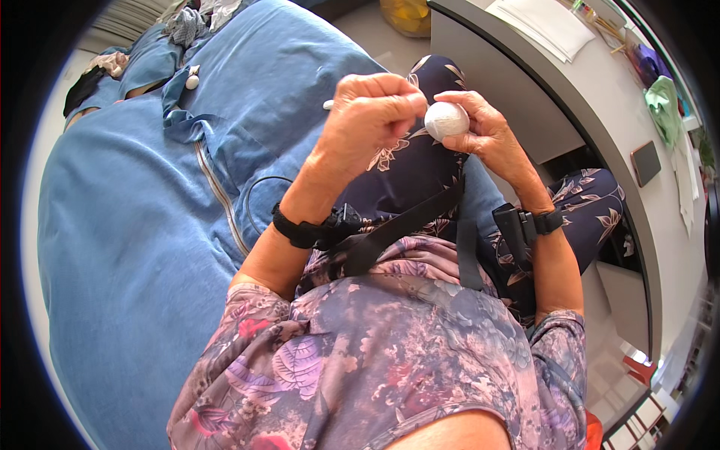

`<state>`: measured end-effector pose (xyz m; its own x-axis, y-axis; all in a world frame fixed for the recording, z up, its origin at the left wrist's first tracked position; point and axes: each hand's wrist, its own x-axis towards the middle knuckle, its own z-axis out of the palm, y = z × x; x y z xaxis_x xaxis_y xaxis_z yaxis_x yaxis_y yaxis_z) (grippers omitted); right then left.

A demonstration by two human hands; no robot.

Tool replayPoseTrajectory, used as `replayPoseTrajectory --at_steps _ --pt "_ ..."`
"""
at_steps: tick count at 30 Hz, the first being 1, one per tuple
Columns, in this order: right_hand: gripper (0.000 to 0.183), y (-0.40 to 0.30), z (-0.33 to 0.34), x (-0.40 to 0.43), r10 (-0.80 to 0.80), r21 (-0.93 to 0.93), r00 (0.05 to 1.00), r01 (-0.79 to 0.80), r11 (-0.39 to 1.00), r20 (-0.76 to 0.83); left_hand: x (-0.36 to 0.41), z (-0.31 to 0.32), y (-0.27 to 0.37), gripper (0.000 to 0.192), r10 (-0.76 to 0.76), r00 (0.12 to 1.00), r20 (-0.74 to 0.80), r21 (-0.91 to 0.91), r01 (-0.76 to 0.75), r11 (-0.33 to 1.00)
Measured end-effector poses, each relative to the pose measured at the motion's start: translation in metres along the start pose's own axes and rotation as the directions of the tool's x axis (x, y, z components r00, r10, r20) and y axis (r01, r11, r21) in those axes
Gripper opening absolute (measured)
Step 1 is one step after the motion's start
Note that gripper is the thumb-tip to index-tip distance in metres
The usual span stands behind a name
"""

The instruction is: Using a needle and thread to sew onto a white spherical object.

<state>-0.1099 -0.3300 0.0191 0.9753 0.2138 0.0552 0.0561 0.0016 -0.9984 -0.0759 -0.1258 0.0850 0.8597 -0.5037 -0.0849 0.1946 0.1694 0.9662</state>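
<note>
My right hand point(486, 126) grips a white ball point(447, 121) between thumb and fingers, above my lap. Its surface looks wound or wrapped, with fine lines across it. Close on the ball's left side is my left hand point(374, 109), fingers curled and thumb pressed to the index finger. Whether a thread or another thin thing lies in that pinch is too small to tell. A small white rounded end point(328, 105) shows behind the left hand; the rest of it is hidden.
A bed with a blue cover point(129, 225) is at left, bearing another small white ball point(192, 82) and crumpled clothes point(185, 28). To the right curves a white desk point(607, 95) with paper sheets point(540, 25), a phone point(646, 163) and a green cloth point(662, 109). A yellow bag point(405, 17) stands beyond.
</note>
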Motion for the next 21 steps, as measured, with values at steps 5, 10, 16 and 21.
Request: replayPoseTrajectory --at_steps 5,10,16,21 --pt "0.052 -0.001 0.000 -0.002 0.000 -0.076 0.994 0.008 0.997 0.105 0.012 -0.016 0.007 0.013 0.030 1.000 0.010 -0.087 -0.029 0.996" --pt "0.056 -0.004 -0.001 -0.003 -0.023 -0.037 0.976 0.031 0.999 0.218 0.027 -0.022 0.000 0.013 0.066 0.997 -0.034 -0.070 -0.068 0.995" --pt "0.083 -0.016 0.006 -0.007 -0.070 0.270 0.963 -0.003 0.963 0.260 0.037 -0.021 -0.023 0.014 0.026 0.997 -0.070 0.072 -0.021 0.997" --pt "0.075 -0.017 -0.004 -0.007 -0.105 0.276 0.964 0.035 0.961 0.243 0.029 -0.015 -0.032 0.014 -0.080 0.995 -0.060 0.130 0.087 0.988"
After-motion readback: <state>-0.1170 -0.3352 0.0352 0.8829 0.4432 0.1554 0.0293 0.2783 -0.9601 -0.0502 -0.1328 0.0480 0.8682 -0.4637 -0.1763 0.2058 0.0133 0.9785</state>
